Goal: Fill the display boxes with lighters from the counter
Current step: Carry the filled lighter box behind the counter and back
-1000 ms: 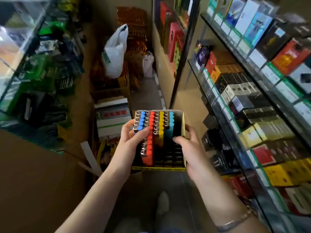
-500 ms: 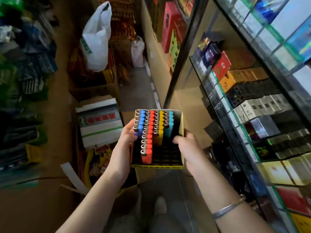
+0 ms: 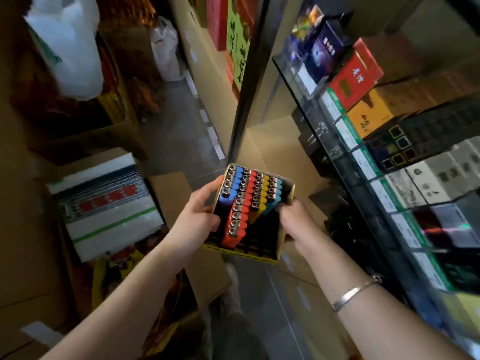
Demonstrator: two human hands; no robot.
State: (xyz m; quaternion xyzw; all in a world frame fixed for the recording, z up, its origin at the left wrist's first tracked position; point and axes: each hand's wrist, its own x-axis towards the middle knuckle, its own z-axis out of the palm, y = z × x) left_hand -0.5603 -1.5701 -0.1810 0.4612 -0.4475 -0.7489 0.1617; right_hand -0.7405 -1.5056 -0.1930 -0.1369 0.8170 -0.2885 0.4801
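I hold a cardboard display box (image 3: 280, 241) with a yellow front edge in both hands, above the aisle floor. Rows of lighters (image 3: 245, 196) stand in it: blue, red, yellow and teal, with metal tops. The near part of the box shows dark open slots. My left hand (image 3: 200, 216) grips the box's left side, thumb over the rim beside the blue row. My right hand (image 3: 293, 219) grips the right side, fingers curled over the wall near the teal lighters. The box is tilted to the right.
Glass shelves (image 3: 337, 157) of cigarette packs line the right. A dark metal post (image 3: 246, 81) stands ahead. Cardboard cartons, a white wrapped carton (image 3: 109, 206) and a white plastic bag (image 3: 70, 48) crowd the left floor. A narrow aisle runs between.
The view has swung down and to the right, closer to the shelves. The box has tilted to the right in my hands; both hands keep their hold.
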